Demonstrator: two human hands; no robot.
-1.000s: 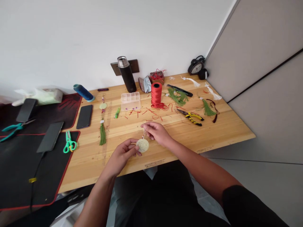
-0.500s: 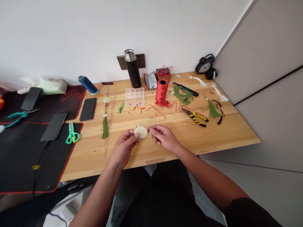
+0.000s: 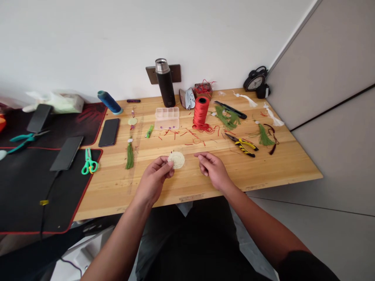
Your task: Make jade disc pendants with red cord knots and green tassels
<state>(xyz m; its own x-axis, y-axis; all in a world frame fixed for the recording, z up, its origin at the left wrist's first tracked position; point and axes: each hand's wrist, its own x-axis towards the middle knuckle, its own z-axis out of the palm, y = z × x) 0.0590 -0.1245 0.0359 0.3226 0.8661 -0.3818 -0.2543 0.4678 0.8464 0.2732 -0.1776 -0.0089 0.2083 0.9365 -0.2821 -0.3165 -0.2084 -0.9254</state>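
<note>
My left hand (image 3: 156,175) pinches a round, pale cream disc (image 3: 177,160) with a pierced pattern, thumb on its front face. The disc is tilted up above the wooden table. To the right of it, apart from the disc, is my right hand (image 3: 212,168); its index finger stretches toward the disc, the other fingers are curled, and nothing shows in it. Left of my hands lies a hanging ornament with a similar disc (image 3: 132,121) and a green tassel (image 3: 129,155). Beyond my hands are red cord scraps (image 3: 195,136) and a spool of red cord (image 3: 200,112).
Yellow-black pliers (image 3: 244,147), green tassels (image 3: 265,136) and a utility knife (image 3: 231,109) lie to the right. A clear bead box (image 3: 166,118) and black flask (image 3: 165,86) stand behind. Leftward are a phone (image 3: 109,132), green scissors (image 3: 89,162) and a blue thread spool (image 3: 109,102).
My right hand has drawn away from the disc to the right, with its index finger straighter. The disc in my left hand has turned to show its face more fully.
</note>
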